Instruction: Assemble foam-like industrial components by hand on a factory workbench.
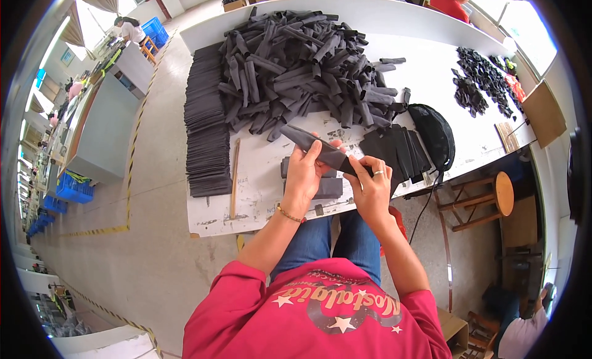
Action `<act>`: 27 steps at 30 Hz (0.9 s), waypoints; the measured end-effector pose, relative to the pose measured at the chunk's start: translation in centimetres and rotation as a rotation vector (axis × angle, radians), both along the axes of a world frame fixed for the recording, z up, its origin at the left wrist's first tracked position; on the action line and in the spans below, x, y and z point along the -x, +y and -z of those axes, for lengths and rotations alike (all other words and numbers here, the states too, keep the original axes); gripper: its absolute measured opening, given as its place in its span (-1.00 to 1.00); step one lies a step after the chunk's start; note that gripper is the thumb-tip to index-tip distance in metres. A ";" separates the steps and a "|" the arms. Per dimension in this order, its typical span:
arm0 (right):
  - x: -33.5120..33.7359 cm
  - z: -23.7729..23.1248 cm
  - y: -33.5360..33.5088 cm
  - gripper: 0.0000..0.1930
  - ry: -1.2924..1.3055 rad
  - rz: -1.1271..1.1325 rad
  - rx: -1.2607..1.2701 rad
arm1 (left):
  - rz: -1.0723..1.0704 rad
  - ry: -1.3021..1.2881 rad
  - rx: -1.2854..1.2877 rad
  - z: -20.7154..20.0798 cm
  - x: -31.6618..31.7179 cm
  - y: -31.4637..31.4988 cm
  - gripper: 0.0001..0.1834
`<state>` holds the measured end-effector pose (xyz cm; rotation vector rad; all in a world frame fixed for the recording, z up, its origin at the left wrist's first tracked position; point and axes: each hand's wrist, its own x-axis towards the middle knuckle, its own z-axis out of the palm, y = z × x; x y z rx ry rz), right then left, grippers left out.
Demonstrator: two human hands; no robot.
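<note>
Both of my hands hold a dark grey fabric tube aslant above the table's near edge. Its open-looking left end points up and away. My left hand is closed around the middle, thumb on top. My right hand pinches the right end, where the cloth looks blacker; whether that is a separate piece I cannot tell. Below my hands lie a few folded dark grey pieces. Right of them, flat black pieces are fanned out. Beyond rises a large heap of dark grey fabric tubes.
A long neat stack of flat black pieces lines the table's left side, beside a wooden stick. A black pouch lies at the right, with small black pieces farther off. A wooden stool stands right of the table.
</note>
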<state>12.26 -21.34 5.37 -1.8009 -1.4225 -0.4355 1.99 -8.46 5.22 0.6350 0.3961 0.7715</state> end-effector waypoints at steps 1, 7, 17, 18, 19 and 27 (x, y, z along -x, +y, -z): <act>0.0 0.2 0.0 -0.58 -0.006 0.000 -0.001 | 0.001 -0.008 0.022 0.0 0.0 0.1 -0.74; -0.1 0.4 0.1 -0.57 -0.046 0.004 -0.019 | -0.029 0.003 -0.001 0.3 -0.5 -1.0 -0.49; 3.0 1.5 1.4 -0.56 0.206 -0.167 -0.108 | 0.094 -0.121 0.023 1.4 -0.8 -2.1 -0.69; 3.2 1.2 1.3 -0.65 0.203 -0.147 -0.085 | 0.084 -0.142 0.022 1.6 -0.8 -1.9 -0.72; 3.1 1.6 1.0 -0.65 0.201 -0.153 -0.087 | 0.074 -0.162 0.022 1.9 -0.8 -1.6 -0.73; 2.4 1.2 1.6 -0.68 0.186 -0.284 0.002 | -0.066 -0.100 0.026 2.1 -0.2 -2.2 -0.70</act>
